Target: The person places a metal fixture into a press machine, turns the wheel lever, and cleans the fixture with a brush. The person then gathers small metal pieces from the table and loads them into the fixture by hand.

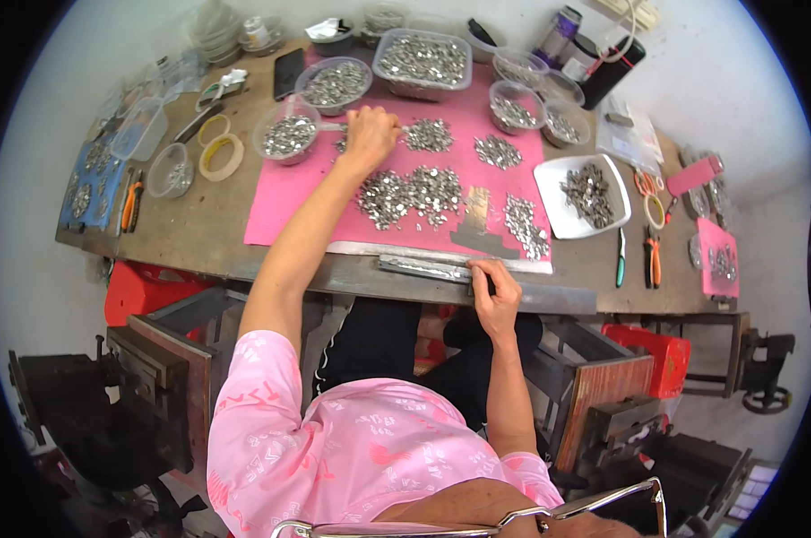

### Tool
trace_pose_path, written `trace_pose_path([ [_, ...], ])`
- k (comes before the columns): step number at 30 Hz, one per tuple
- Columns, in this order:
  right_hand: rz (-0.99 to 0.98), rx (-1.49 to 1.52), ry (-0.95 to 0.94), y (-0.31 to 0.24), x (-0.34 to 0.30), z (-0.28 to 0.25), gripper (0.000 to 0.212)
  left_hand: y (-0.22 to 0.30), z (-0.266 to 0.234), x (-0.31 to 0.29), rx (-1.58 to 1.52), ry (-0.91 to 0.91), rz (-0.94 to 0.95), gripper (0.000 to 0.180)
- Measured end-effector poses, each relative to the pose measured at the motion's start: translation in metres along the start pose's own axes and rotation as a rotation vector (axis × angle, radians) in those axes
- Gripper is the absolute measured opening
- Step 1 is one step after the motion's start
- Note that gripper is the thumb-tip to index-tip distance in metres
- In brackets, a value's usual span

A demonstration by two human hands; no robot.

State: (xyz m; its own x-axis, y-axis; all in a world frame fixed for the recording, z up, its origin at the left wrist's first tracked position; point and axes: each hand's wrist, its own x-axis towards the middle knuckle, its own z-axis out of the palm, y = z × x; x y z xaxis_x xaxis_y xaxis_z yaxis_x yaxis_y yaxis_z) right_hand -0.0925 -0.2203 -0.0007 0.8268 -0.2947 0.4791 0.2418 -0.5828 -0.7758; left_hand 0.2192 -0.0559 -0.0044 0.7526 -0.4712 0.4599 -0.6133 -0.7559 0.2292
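My left hand (372,139) reaches over the pink mat (284,202), its bent fingers down at the small silver metal pieces beside a clear round tub (287,134). Whatever those fingers grip is hidden. A pale strip (330,127) shows just left of the hand. At the bench's front edge, my right hand (497,298) is closed at the right end of a long narrow metal bar (423,268), whose upper face looks shiny and silvery. Loose heaps of silver pieces (410,195) lie on the mat between my hands. A flat brass-coloured piece (477,204) lies near a grey strip (482,240).
Tubs of silver pieces, including a large rectangular one (422,63), line the back. On the right stand a white tray (558,188) and orange-handled pliers (653,260). Tape rolls (221,158) and more pliers (131,202) lie left. Dark bottles (612,72) stand behind.
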Motion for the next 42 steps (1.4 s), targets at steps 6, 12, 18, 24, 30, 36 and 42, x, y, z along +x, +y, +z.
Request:
trace_pose_path([
  [6, 0.028, -0.013, -0.058, 0.000, 0.005, -0.004, 0.010, 0.003, 0.006, 0.001, 0.053, 0.032, 0.104, 0.011],
  [12, -0.058, -0.168, -0.020, 0.007, 0.041, -0.013, 0.011, 0.004, 0.000, -0.011, -0.064, 0.103, 0.128, 0.009],
  [18, -0.164, -0.370, -0.104, 0.041, 0.080, -0.006, 0.009, 0.084, -0.044, -0.076, -0.260, -0.035, 0.461, 0.007],
  [24, -0.232, -0.525, -0.164, 0.045, 0.086, 0.007, 0.008, 0.098, -0.044, -0.111, -0.370, -0.159, 0.487, 0.007],
  [30, -0.286, -0.585, -0.174, 0.046, 0.088, 0.007, 0.006, 0.111, -0.046, -0.119, -0.365, -0.192, 0.379, 0.007],
  [36, -0.289, -0.573, -0.199, 0.041, 0.086, 0.006, 0.008, 0.110, -0.046, -0.121, -0.421, -0.213, 0.361, 0.006],
  [42, -0.141, -0.194, -0.260, 0.006, 0.045, -0.013, 0.008, 0.111, -0.068, -0.143, -0.768, -0.348, 0.220, 0.007],
])
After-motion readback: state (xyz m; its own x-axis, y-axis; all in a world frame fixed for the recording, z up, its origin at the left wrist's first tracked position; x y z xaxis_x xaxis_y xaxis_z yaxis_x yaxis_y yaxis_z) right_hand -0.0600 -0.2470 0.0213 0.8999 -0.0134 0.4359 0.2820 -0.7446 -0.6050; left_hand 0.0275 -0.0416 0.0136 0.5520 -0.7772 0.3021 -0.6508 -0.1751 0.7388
